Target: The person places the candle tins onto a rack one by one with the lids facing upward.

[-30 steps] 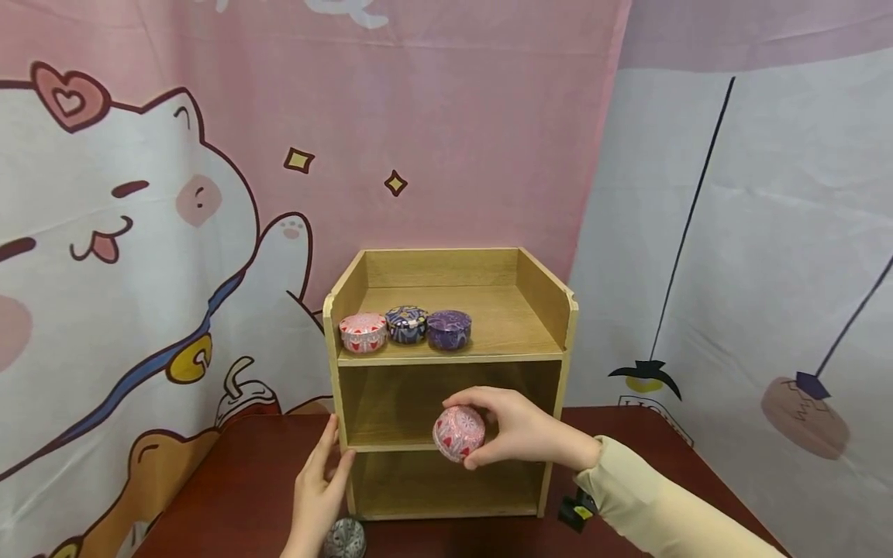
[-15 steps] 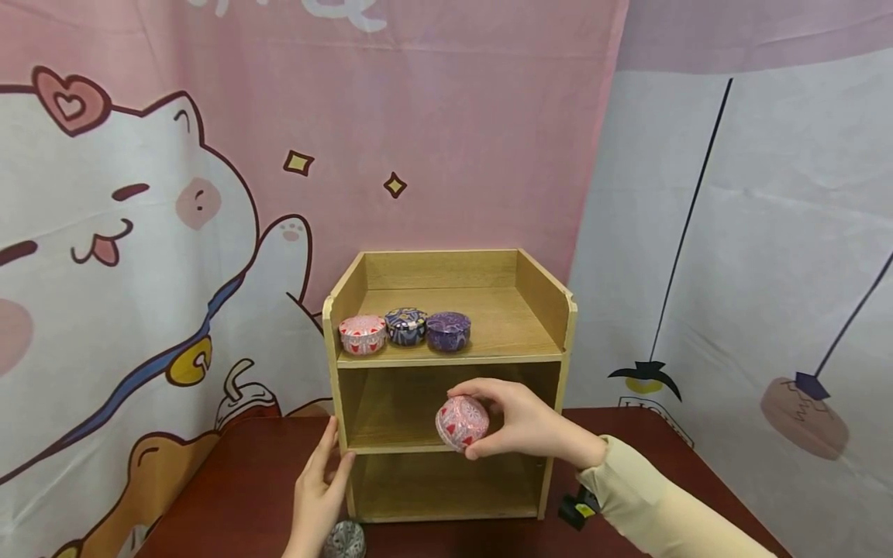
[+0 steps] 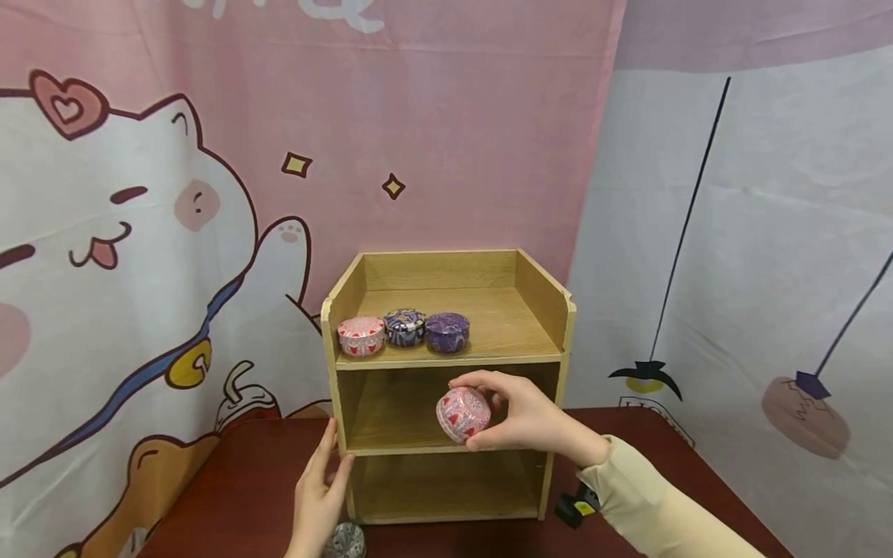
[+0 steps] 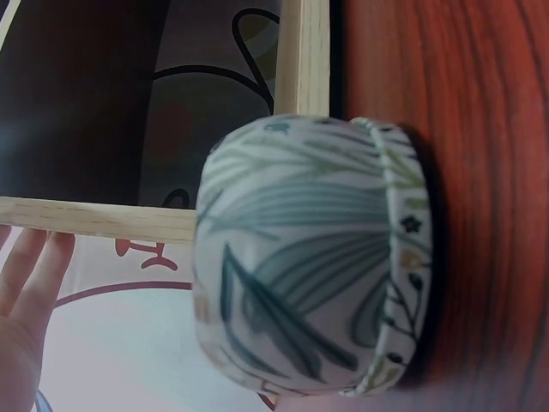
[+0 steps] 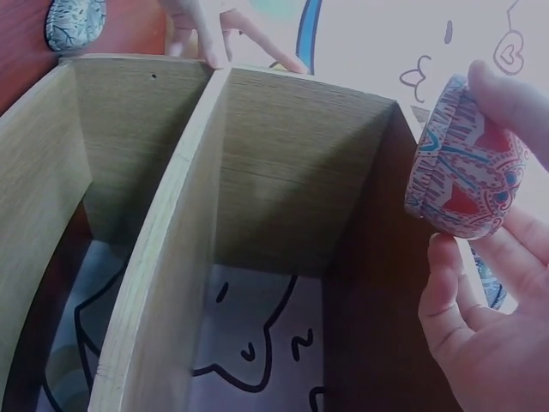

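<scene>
My right hand [image 3: 516, 415] pinches a round pink tin [image 3: 463, 415] with red patterns between thumb and fingers, in front of the wooden shelf's middle compartment. In the right wrist view this tin [image 5: 467, 167] is tilted, its lid edge facing left. My left hand [image 3: 319, 484] lies with fingers extended against the left side panel of the wooden shelf [image 3: 446, 360]. Close by that hand, a tin with grey-green leaf patterns [image 4: 300, 257] rests on the table, partly hidden by the wrist in the head view.
On the shelf's top level, at the left, stand a pink-and-red tin [image 3: 361, 336], a blue-and-yellow tin [image 3: 405, 328] and a purple tin [image 3: 447, 332]. A small black-and-yellow object [image 3: 577, 508] is on the dark red table [image 3: 230, 480], beside the right sleeve. A printed curtain hangs behind.
My right hand has risen slightly with the pink tin and turned it a little. The left hand stays at the shelf's side.
</scene>
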Available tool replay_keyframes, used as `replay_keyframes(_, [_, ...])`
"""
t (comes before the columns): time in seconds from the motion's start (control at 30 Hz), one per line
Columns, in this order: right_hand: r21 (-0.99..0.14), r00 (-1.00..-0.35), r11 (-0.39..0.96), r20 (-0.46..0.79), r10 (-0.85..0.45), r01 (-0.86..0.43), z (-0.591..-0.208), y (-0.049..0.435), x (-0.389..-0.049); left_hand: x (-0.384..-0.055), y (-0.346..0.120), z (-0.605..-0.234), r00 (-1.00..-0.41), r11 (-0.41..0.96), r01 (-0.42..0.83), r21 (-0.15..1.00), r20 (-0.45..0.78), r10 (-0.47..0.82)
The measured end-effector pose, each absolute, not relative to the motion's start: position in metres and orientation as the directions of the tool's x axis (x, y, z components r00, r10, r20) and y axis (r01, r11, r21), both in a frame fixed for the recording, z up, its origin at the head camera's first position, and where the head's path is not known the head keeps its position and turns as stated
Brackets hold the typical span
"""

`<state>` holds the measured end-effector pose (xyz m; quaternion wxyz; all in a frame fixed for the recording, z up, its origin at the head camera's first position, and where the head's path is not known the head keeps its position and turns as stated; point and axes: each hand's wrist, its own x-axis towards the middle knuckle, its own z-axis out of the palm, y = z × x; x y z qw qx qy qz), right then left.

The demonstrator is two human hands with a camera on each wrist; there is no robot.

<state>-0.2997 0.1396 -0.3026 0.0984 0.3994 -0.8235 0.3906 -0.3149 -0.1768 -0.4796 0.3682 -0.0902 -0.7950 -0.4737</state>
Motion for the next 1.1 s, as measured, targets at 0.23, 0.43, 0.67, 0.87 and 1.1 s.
replay_keyframes(0.23, [-0.639,-0.687,0.335,0.44,-0.579,-0.692,-0.3025,0.1413,-0.3,-0.3137,-0.1759,-0.4819,-0.723,0.53,0.477,0.701,0.656,-0.217])
replay_keyframes(0.43, [-0.663,-0.69,0.316,0.427,-0.585,-0.679,-0.3036,0.1432,-0.3011,-0.3138,-0.1751,-0.4825,-0.72,0.528,0.484,0.698,0.66,-0.213])
replay_keyframes(0.67, [-0.663,-0.688,0.308,0.439,-0.577,-0.682,-0.3045,0.1438,-0.3019,-0.3136,-0.1747,-0.4828,-0.717,0.53,0.487,0.694,0.664,-0.21])
replay_keyframes(0.87, [-0.659,-0.685,0.299,0.46,-0.565,-0.69,-0.3035,0.1433,-0.3023,-0.3137,-0.1756,-0.4815,-0.711,0.539,0.49,0.685,0.672,-0.207])
replay_keyframes(1.1, [-0.67,-0.682,0.28,0.462,-0.567,-0.687,-0.3034,0.1452,-0.3039,-0.316,-0.1769,-0.4807,-0.704,0.538,0.498,0.68,0.679,-0.208])
